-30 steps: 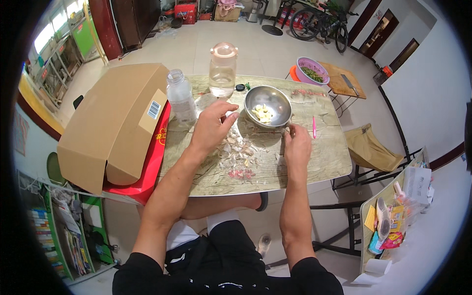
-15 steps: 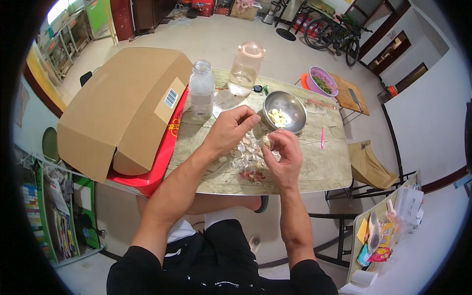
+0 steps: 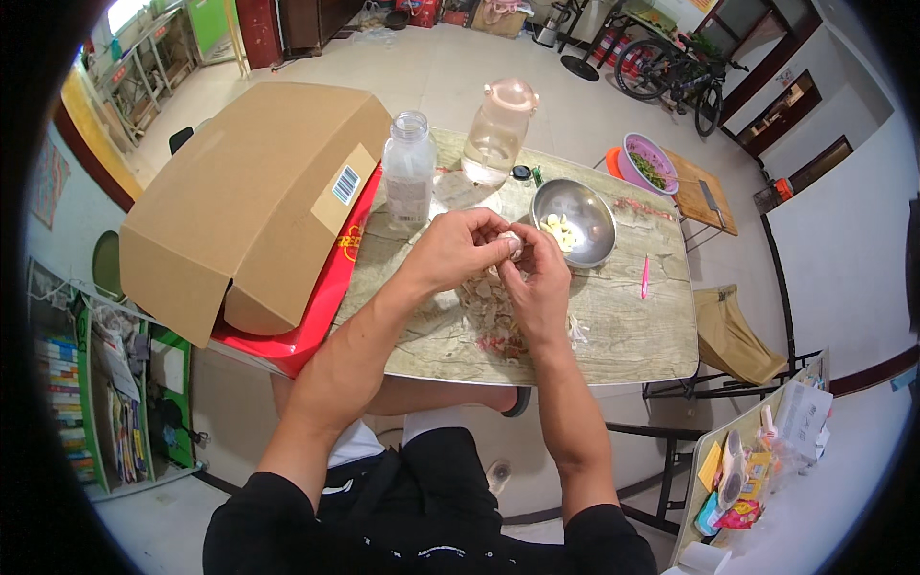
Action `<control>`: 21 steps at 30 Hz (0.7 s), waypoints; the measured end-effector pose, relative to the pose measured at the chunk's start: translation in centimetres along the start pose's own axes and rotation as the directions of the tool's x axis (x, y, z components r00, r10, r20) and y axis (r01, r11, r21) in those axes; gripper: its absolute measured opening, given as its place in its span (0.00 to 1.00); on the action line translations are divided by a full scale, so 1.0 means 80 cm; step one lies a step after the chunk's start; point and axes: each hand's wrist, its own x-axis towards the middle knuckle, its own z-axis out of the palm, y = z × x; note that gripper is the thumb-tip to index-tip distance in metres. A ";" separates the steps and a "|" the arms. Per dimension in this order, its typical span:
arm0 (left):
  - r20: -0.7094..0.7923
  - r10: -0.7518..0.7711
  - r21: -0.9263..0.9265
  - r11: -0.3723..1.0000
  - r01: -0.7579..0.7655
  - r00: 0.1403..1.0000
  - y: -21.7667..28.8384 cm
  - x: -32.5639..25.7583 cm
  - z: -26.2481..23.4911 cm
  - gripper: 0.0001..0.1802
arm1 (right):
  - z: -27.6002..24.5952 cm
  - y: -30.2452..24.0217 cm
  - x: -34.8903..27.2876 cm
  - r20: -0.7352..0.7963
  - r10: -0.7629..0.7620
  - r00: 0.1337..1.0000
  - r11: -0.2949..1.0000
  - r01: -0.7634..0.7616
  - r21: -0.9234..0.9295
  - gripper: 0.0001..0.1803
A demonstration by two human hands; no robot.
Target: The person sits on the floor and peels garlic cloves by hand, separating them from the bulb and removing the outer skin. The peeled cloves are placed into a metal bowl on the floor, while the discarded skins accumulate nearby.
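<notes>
A garlic bulb (image 3: 516, 247) with pale papery skin is held between both hands above the table. My left hand (image 3: 460, 251) closes its thumb and fingertips on the bulb's left side. From the right, my right hand (image 3: 539, 283) grips the same bulb, fingers curled round it. Just beyond the hands stands a steel bowl (image 3: 596, 223) with several peeled garlic cloves (image 3: 559, 231) in it. Loose garlic skins (image 3: 484, 311) lie scattered on the table under my hands, partly hidden by them.
A cardboard box (image 3: 240, 192) rests on a red tray (image 3: 321, 331) at the left. Behind my hands stand a clear jar (image 3: 409, 177) and a water jug (image 3: 496, 134). A pink peeler-like tool (image 3: 645, 276) lies right of the bowl. A purple basin (image 3: 649, 163) of greens stands beyond the table (image 3: 632, 335).
My left hand has come over to the garlic bulb and now grips it together with my right hand. The bulb has risen slightly, and the view has shifted a little.
</notes>
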 end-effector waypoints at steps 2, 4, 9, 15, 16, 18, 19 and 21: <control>0.006 -0.015 0.048 0.999 0.014 1.000 0.001 0.000 0.003 0.16 | -0.002 0.001 -0.004 -0.013 0.045 0.999 0.999 -0.045 0.005 0.23; 0.010 -0.052 0.122 0.991 0.050 0.999 0.008 -0.003 0.005 0.16 | -0.005 0.012 -0.007 -0.017 0.027 0.999 1.000 -0.027 -0.015 0.23; 0.013 0.051 0.225 0.973 -0.053 0.999 -0.004 0.000 0.007 0.16 | -0.004 0.011 -0.008 -0.049 0.064 0.997 0.998 -0.063 0.028 0.22; 0.015 0.081 0.197 0.977 -0.082 0.997 -0.013 -0.001 0.012 0.17 | -0.006 0.013 -0.008 -0.047 0.054 0.997 0.998 -0.053 0.030 0.22; 0.002 0.110 0.200 0.974 -0.108 0.994 -0.019 -0.001 0.014 0.17 | -0.006 0.010 -0.008 -0.050 0.051 0.997 0.998 -0.050 0.033 0.22; -0.017 0.181 0.226 0.959 -0.172 0.983 -0.025 0.001 0.016 0.18 | -0.006 0.009 -0.008 -0.061 0.046 0.997 0.998 -0.044 0.043 0.21; -0.025 0.223 0.250 0.945 -0.209 0.975 -0.026 0.002 0.017 0.19 | -0.005 0.011 -0.008 -0.068 0.044 0.997 0.998 -0.040 0.052 0.21; -0.035 0.240 0.228 0.947 -0.226 0.970 -0.026 0.002 0.018 0.20 | -0.005 0.011 -0.008 -0.065 0.077 0.995 0.993 -0.071 0.090 0.21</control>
